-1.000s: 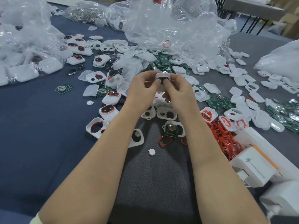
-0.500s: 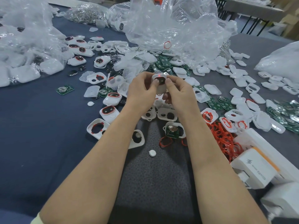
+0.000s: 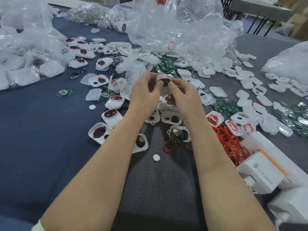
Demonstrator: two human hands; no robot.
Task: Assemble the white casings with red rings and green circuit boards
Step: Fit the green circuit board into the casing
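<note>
One white casing w/ red-ringed dark window.

Bare along the whole visible length on both sides. Left forearm entering from 7 o'clock, right forearm from 5 o'clock, both smooth and evenly lit, with soft shadow down the inner edges. At 7 o'clock, against the near end of the left forearm, a sliver of pale yellow sleeve, plain, too little in view to tell the cut. Just above centre, left grip and right grip, bare too, with short, trimmed nails showing on the thumbs.
</note>
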